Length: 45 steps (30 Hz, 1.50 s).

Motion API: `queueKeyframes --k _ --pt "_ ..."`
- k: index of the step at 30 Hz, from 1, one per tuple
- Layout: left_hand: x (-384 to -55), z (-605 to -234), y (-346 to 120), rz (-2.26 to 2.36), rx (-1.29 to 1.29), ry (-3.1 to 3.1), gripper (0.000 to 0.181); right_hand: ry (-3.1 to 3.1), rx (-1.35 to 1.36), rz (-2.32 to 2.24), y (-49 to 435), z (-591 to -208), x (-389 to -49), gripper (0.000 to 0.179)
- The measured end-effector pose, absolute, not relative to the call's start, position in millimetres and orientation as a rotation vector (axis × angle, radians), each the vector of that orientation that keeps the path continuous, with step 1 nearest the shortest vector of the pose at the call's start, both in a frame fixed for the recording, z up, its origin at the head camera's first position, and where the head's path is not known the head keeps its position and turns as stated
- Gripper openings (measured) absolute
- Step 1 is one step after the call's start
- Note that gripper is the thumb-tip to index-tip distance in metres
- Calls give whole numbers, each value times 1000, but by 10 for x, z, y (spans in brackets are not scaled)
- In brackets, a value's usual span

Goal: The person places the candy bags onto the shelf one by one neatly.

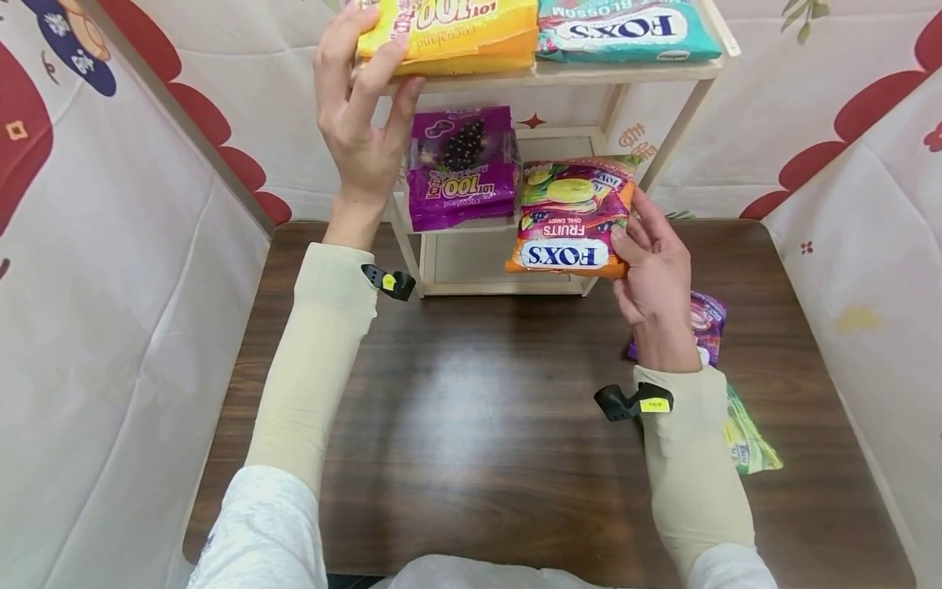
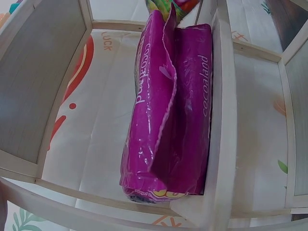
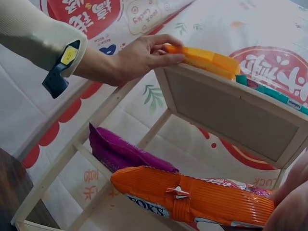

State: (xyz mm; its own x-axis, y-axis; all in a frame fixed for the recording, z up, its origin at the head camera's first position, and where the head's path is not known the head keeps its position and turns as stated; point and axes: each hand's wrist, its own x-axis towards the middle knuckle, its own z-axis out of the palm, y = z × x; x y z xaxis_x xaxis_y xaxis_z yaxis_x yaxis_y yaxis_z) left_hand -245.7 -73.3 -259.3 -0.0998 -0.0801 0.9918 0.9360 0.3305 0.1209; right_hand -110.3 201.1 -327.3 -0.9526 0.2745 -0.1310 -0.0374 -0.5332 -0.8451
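Observation:
My right hand (image 1: 655, 266) grips the right edge of an orange and red Fox's Fruits candy bag (image 1: 570, 217), thumb across its front. The bag is at the middle shelf, just right of a purple Lot 100 candy bag (image 1: 462, 168). In the right wrist view its orange underside (image 3: 192, 197) faces the camera. My left hand (image 1: 364, 114) is up at the top shelf's left corner, its fingers and thumb on the end of a yellow Lot 100 candy bag (image 1: 456, 33). The left wrist view shows two purple bags (image 2: 159, 106) standing one behind the other.
A teal Fox's bag (image 1: 625, 33) lies on the top shelf, right of the yellow one. The pale wooden rack (image 1: 508, 288) stands at the back of the brown table (image 1: 456, 458). Purple (image 1: 708, 323) and green (image 1: 746, 433) candy bags lie beside my right forearm. Printed cloth walls surround the table.

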Motion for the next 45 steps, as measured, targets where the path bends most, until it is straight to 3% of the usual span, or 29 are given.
queueKeyframes --k 12,17,24,33,38,45 --pt "-2482 -2610 -732 -1061 -853 -1388 36 -1024 -587 2558 1862 -3343 -1204 37" --pt "-2480 -2610 -730 -1064 -854 -1382 37 -908 -235 2488 1650 -3471 -1120 40" --pt "-2458 -2585 -718 -1046 -860 -1369 40 -1477 311 2009 1570 -3703 -1057 56" --pt "-2461 -2587 -727 -1014 -848 -1377 44 -2063 328 823 1812 -3914 -1139 29" --pt "-2474 -2594 -723 -1016 -852 -1375 43 -2068 390 609 1897 -3850 -1150 18" --pt "-2472 -2602 -730 -1031 -845 -1371 43 -2124 532 514 1942 -3804 -1219 17"
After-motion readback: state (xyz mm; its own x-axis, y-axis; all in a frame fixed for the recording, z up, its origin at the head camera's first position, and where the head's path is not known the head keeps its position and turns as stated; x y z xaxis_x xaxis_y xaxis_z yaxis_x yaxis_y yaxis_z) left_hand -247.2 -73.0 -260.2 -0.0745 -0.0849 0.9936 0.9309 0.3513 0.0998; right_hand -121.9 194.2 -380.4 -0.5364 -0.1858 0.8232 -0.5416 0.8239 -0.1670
